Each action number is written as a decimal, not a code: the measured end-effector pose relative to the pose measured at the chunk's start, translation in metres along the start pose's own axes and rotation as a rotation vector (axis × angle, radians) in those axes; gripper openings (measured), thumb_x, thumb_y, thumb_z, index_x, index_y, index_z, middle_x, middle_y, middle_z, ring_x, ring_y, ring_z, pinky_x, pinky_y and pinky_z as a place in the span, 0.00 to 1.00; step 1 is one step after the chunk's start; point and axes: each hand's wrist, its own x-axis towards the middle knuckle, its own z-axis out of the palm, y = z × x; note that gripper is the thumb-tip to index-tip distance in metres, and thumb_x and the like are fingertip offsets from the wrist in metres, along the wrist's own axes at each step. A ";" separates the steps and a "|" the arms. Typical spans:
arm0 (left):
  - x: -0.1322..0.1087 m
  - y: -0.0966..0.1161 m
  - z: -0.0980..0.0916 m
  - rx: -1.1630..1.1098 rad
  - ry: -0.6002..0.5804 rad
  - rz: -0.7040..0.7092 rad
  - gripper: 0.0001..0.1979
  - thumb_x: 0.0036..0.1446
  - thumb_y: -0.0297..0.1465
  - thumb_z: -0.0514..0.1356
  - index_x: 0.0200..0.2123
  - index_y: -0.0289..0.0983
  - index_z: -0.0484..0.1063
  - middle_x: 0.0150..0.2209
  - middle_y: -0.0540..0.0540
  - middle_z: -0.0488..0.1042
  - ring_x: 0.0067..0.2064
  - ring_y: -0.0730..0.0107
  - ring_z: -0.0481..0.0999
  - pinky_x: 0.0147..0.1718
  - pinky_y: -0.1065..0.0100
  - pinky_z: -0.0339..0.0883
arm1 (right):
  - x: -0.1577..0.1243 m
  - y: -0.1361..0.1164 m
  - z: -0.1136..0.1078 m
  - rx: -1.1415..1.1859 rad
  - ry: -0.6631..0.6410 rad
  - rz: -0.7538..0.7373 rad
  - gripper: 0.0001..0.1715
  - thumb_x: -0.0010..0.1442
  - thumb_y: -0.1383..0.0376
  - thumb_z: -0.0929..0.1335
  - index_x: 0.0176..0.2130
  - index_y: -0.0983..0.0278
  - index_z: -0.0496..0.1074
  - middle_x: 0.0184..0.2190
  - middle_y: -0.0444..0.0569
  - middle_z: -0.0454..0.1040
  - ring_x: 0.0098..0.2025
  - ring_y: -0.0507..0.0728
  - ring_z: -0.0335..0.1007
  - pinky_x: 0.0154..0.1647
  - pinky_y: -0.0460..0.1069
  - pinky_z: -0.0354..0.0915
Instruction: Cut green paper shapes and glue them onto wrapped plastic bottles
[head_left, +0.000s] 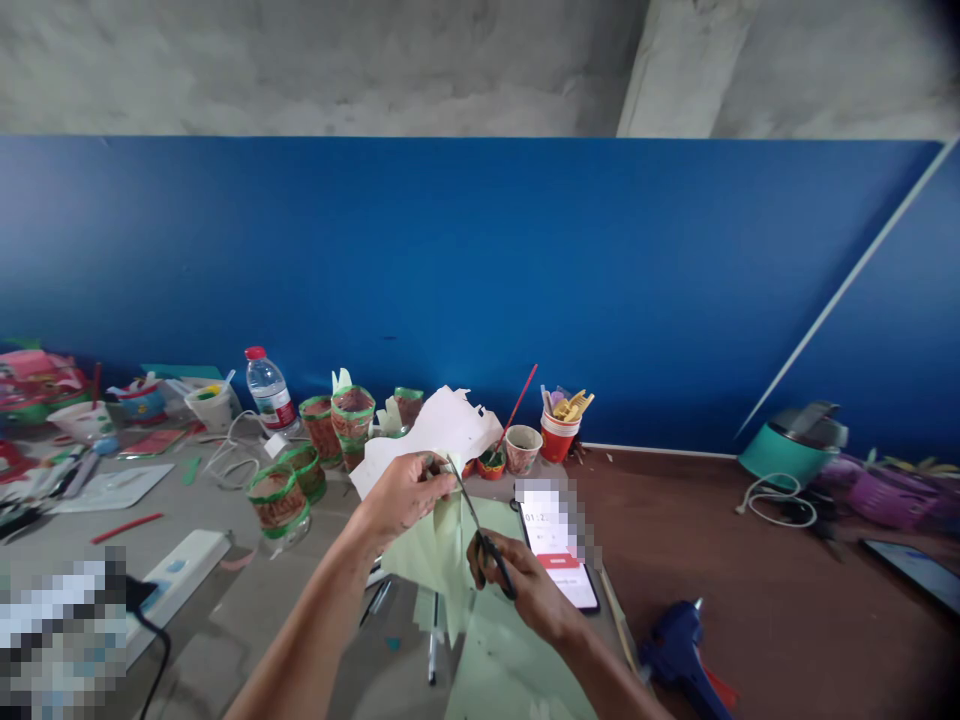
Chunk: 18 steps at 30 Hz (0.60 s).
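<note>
In the middle, my left hand (411,490) pinches a pale green paper (424,548) near its top edge. My right hand (510,572) is closed round the handles of dark scissors (474,512), whose blades point up and left at the paper, close to my left fingers. A torn white paper (442,425) stands behind my left hand. Below my hands, another pale green sheet (510,665) lies on the table, with a pen (433,645) to its left. A lit phone (559,555) is just right of my right hand.
Brown-and-green decorated cups (277,500) and a water bottle (270,390) stand on the left, above a white power strip (180,580). Paper cups (559,437) line the back. A blue glue gun (679,655) lies at front right; a teal pot (784,450) sits farther back.
</note>
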 end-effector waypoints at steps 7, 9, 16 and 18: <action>0.002 -0.006 -0.002 0.007 0.000 0.030 0.10 0.47 0.36 0.60 0.28 0.35 0.66 0.21 0.55 0.61 0.20 0.79 0.53 0.20 0.71 0.46 | -0.001 -0.006 0.003 0.075 0.033 -0.028 0.31 0.55 0.40 0.63 0.22 0.62 0.56 0.23 0.42 0.57 0.25 0.51 0.51 0.28 0.47 0.52; 0.003 -0.010 -0.002 0.000 -0.006 0.037 0.09 0.49 0.36 0.60 0.29 0.35 0.66 0.20 0.56 0.60 0.20 0.79 0.54 0.20 0.71 0.47 | -0.001 -0.008 0.003 0.077 0.034 -0.018 0.31 0.54 0.39 0.64 0.22 0.62 0.57 0.22 0.41 0.56 0.25 0.51 0.49 0.27 0.47 0.51; 0.004 -0.009 -0.001 -0.009 -0.021 0.029 0.10 0.49 0.36 0.60 0.30 0.35 0.66 0.24 0.51 0.68 0.19 0.80 0.55 0.19 0.71 0.48 | -0.001 -0.006 0.001 0.113 -0.010 -0.040 0.31 0.54 0.38 0.64 0.24 0.63 0.60 0.24 0.44 0.61 0.26 0.53 0.54 0.29 0.48 0.51; 0.004 -0.007 0.000 -0.020 -0.023 0.004 0.11 0.48 0.36 0.60 0.29 0.34 0.66 0.24 0.50 0.69 0.19 0.81 0.55 0.19 0.71 0.47 | -0.001 -0.006 0.000 0.119 -0.011 -0.022 0.32 0.53 0.38 0.64 0.24 0.63 0.61 0.23 0.44 0.61 0.26 0.52 0.53 0.28 0.48 0.51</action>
